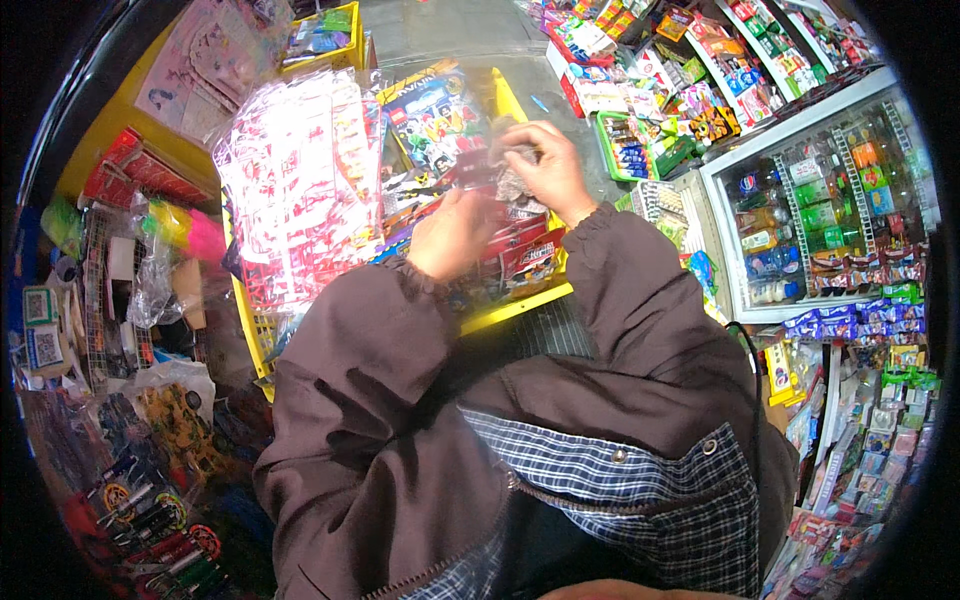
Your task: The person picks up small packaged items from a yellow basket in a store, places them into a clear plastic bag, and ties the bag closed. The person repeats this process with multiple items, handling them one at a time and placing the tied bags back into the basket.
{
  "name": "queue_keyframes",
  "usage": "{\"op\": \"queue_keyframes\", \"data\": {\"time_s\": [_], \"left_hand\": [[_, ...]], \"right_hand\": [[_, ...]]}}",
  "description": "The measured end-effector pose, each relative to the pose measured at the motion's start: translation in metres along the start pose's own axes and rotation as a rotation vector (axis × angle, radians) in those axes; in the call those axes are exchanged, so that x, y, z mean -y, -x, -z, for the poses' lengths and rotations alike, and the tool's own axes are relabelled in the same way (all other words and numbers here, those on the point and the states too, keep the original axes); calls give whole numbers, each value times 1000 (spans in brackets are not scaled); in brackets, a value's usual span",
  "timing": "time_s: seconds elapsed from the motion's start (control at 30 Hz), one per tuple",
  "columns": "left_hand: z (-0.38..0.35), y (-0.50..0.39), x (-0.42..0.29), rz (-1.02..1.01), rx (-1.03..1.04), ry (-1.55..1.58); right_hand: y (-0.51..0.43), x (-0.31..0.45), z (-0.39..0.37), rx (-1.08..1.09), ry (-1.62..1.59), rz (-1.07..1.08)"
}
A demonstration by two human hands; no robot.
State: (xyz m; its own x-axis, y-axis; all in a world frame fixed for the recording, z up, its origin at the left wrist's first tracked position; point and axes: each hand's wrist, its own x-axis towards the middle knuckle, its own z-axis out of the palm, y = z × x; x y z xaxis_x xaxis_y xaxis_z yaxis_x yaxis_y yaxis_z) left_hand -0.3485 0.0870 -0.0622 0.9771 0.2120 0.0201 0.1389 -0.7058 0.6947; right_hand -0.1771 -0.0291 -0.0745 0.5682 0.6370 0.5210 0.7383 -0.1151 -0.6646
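My right hand (546,166) is closed on a crumpled greyish cloth (516,184), held above the right part of a yellow plastic basket (517,300). Just left of it, my left hand (457,234) is blurred over the packs; whether it grips anything I cannot tell. Under and around the hands lie a colourful toy packet with printed figures (436,120) and red printed packs (529,259). A stack of shiny clear plastic packets with red print (300,187) covers the basket's left side and reflects strong light.
A smaller yellow basket (352,37) stands beyond. To the right are a green tray of small packs (651,156), snack racks and a glass-front drinks cooler (720,225). A wire rack (97,300), plastic bags and packaged toys are on the left.
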Motion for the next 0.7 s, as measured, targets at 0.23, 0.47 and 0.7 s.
{"op": "queue_keyframes", "data": {"time_s": [0.23, 0.47, 0.7], "left_hand": [[-5, 1, -7, -75, -116, -89], [-13, 10, -11, -282, -251, -227], [-10, 19, -18, -250, -202, -365]], "right_hand": [[16, 8, 18, -18, -424, -309], [21, 47, 60, 10, -504, -425], [39, 56, 72, 9, -472, -404]]}}
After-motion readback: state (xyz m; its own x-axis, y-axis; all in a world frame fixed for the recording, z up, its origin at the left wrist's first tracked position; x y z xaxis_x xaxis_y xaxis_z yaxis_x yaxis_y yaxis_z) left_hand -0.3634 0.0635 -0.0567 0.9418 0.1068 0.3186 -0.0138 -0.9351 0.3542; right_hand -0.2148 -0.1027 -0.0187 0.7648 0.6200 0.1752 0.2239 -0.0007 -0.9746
